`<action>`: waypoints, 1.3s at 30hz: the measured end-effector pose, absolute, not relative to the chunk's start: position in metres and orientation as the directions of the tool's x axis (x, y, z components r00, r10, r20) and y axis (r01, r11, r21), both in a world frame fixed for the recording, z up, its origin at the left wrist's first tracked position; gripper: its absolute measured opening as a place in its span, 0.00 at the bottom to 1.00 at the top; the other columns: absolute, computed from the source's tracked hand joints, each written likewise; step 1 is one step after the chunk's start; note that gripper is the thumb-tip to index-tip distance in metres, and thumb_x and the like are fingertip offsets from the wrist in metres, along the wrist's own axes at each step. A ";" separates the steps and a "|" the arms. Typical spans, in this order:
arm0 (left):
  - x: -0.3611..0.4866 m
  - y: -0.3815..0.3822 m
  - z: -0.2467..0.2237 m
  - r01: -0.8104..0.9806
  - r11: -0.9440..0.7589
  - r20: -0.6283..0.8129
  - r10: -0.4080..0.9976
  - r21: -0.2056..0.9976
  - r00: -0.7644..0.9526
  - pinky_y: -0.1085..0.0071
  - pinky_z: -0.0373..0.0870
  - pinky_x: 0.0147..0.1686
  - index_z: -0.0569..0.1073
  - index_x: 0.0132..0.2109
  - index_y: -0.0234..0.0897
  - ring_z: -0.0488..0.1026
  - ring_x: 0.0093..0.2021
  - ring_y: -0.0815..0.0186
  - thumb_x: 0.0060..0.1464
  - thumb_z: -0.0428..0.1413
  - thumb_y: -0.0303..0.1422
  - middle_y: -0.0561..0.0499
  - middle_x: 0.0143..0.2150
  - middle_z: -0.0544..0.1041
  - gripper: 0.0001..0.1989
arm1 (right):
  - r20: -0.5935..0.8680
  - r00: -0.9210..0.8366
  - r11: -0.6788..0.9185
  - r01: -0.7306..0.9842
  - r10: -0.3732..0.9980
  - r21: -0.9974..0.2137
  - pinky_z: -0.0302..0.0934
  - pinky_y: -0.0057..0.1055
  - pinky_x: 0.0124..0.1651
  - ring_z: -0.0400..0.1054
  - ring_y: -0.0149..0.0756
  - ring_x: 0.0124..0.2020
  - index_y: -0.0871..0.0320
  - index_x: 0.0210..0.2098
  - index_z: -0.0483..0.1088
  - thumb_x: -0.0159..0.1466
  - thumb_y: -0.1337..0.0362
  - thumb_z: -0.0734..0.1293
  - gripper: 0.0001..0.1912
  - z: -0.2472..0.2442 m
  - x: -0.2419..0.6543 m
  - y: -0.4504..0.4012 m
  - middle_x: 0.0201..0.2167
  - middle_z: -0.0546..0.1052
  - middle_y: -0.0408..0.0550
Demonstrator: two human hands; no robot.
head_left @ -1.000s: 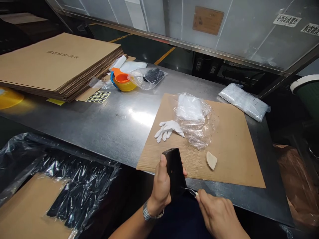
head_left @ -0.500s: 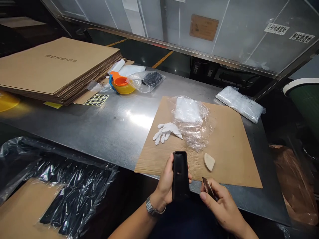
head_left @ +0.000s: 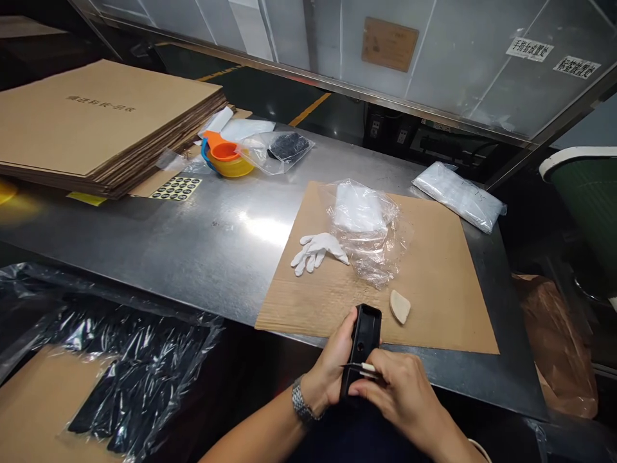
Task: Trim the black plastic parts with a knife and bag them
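My left hand [head_left: 332, 363] is wrapped round a black hollow plastic housing [head_left: 369, 325], an oblong piece with raised walls and a small round hole in its floor. It is held tilted in front of the table edge. My right hand [head_left: 407, 389] pinches a small tool with a thin dark pointed tip and a pale part [head_left: 369, 367]; its exact kind is unclear. The tool lies across the housing's lower half, its tip near the left rim. The right fingers cover part of the housing. Beyond the hands, a beige wedge-shaped pad [head_left: 400, 307] rests on the cardboard sheet [head_left: 443, 270].
A white glove [head_left: 318, 251] and a clear bag with white contents [head_left: 359, 209] lie on the cardboard. At the left are stacked cardboard [head_left: 120, 122], a sticker sheet [head_left: 176, 188] and a yellow tape dispenser [head_left: 236, 168]. Plastic-wrapped black pieces [head_left: 144, 373] sit lower left.
My right hand has moved left and up, bringing the tool from beside the housing to across it. My left hand has shifted slightly right and turned the housing.
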State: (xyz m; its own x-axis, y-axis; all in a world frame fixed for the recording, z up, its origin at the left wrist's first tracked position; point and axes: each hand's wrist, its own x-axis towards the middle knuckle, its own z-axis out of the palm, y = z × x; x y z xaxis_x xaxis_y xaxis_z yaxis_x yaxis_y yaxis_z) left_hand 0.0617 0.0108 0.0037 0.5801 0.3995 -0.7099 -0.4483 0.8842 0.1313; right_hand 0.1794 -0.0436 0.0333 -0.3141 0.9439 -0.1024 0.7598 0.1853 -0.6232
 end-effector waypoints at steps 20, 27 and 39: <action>0.061 -0.007 0.018 -0.180 0.966 -0.720 0.260 0.188 0.643 0.76 0.64 0.12 0.73 0.30 0.26 0.67 0.12 0.70 0.56 0.39 0.52 0.46 0.19 0.72 0.33 | -0.075 -0.046 -0.036 0.568 0.996 -0.822 0.54 0.23 0.24 0.59 0.27 0.21 0.60 0.38 0.74 0.60 0.56 0.64 0.14 0.031 0.214 -0.012 0.20 0.68 0.40; 0.060 -0.009 0.014 -0.137 0.973 -0.733 0.231 0.187 0.640 0.76 0.65 0.13 0.73 0.28 0.25 0.69 0.13 0.69 0.56 0.41 0.52 0.46 0.20 0.72 0.33 | -0.062 -0.121 0.023 0.597 0.991 -0.802 0.53 0.24 0.27 0.61 0.28 0.23 0.59 0.26 0.72 0.61 0.59 0.64 0.12 0.033 0.211 -0.014 0.21 0.70 0.41; 0.061 -0.011 0.016 -0.074 0.980 -0.754 0.189 0.184 0.629 0.79 0.63 0.11 0.73 0.26 0.26 0.68 0.12 0.70 0.55 0.40 0.53 0.46 0.17 0.70 0.33 | -0.090 -0.175 0.036 0.607 0.980 -0.794 0.49 0.24 0.26 0.58 0.26 0.21 0.59 0.20 0.65 0.63 0.60 0.61 0.16 0.029 0.217 -0.014 0.18 0.66 0.39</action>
State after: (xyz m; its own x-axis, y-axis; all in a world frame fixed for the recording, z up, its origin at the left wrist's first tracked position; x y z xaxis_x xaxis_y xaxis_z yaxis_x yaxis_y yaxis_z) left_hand 0.0608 -0.0112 0.0158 0.6290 0.1890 -0.7541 -0.0735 0.9801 0.1844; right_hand 0.2167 -0.0142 0.0291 -0.1752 0.9804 -0.0897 0.6074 0.0360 -0.7936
